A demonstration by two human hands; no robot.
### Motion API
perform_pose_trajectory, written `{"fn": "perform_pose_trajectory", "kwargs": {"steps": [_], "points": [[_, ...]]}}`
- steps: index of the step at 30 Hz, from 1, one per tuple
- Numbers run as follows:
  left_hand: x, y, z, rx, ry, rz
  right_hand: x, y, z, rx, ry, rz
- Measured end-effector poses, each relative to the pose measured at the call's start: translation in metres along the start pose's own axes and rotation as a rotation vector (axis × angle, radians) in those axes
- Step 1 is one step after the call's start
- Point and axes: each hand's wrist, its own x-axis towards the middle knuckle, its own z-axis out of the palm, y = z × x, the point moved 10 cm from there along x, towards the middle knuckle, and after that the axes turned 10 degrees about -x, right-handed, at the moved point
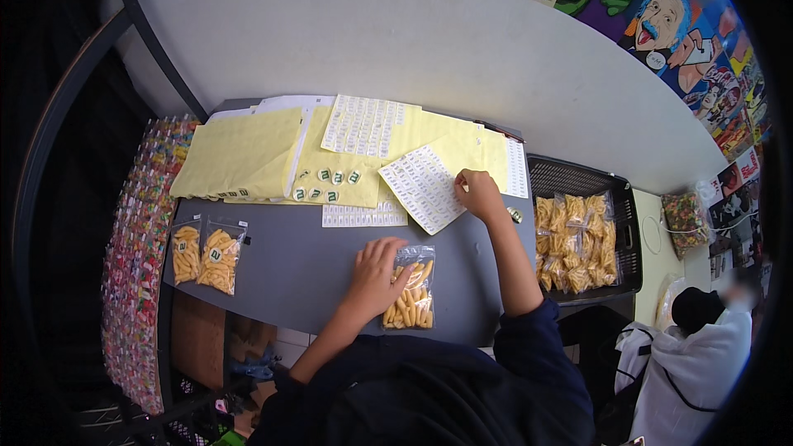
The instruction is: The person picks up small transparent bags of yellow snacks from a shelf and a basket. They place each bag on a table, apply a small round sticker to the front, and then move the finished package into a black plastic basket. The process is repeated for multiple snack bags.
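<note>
My left hand (375, 279) rests on the upper left of a clear zip bag of yellow puffed snacks (416, 297) at the table's front edge. My right hand (481, 193) is at the right edge of a white sheet of small printed labels (427, 189), thumb and forefinger pinched together; whether a label is between them I cannot tell. Round green-and-white stickers (337, 178) lie on yellow backing paper (365, 195) behind my left hand. Two filled snack bags, one (220, 257) overlapping the other (186, 254), each with a round sticker, lie at the table's left.
Another label sheet (362, 126) lies at the back. A black plastic crate (630, 235) of snack bags (576, 241) stands right of the grey table (291, 260). Many small colourful packets (133, 285) hang at the left. A person in white (694, 359) is at the lower right.
</note>
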Motion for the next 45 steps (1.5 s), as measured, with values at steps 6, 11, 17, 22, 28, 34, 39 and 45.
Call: {"fn": "perform_pose_trajectory", "kwargs": {"steps": [6,11,17,22,28,34,39,45], "points": [[0.000,-0.007,0.016,0.065,-0.054,-0.001,0.006,0.009,0.006,0.051,-0.020,0.014],[0.002,-0.012,0.023,0.083,-0.077,0.014,0.007,0.012,0.013,0.076,-0.102,0.037],[0.007,-0.016,0.032,0.040,-0.152,0.017,-0.001,0.025,0.013,0.225,-0.043,0.149],[0.010,-0.025,0.041,-0.031,-0.236,-0.068,-0.028,0.018,-0.004,0.437,0.251,0.145],[0.013,-0.019,0.037,-0.140,-0.321,-0.138,-0.117,-0.040,-0.004,0.803,-0.044,0.193],[0.014,-0.022,0.044,-0.486,-0.299,-0.140,-0.152,-0.061,-0.002,0.835,-0.060,0.236],[0.013,-0.020,0.045,-0.538,-0.350,-0.234,-0.152,-0.062,-0.012,0.758,0.011,0.214],[0.015,-0.008,0.041,-0.535,-0.340,-0.238,-0.157,-0.063,-0.021,0.749,0.093,0.249]]}}
